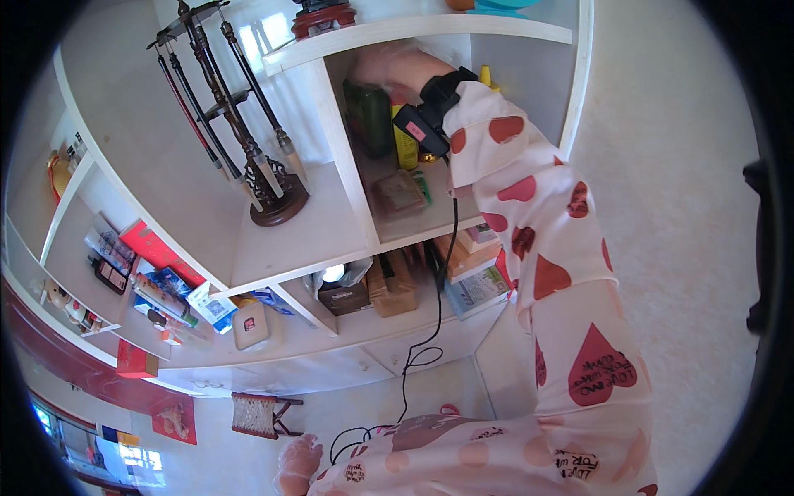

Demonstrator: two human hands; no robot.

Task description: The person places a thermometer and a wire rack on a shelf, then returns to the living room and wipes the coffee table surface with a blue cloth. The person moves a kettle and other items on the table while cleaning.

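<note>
My right hand (388, 67), in a clear plastic glove, reaches into an upper compartment of a white shelf unit (347, 149). It is blurred, and its fingers are partly hidden above a dark green bottle (375, 121). Beside that bottle stands a yellow container (406, 139), partly behind the black device (423, 130) strapped to my wrist. A yellow nozzle (486, 75) shows behind the wrist. Lower in the compartment lie a clear plastic package (397, 192) and a small green item (422, 188). My left hand (299, 464), also gloved, hangs low at my side with nothing visible in it.
A wooden brush stand (279, 201) with hanging brushes occupies the left compartment. Below are a cardboard box (392, 288), stacked boxes (474, 282) and a lidded container (251, 325). A black cable (440, 291) trails from my wrist. A folding stool (254, 415) stands on the floor.
</note>
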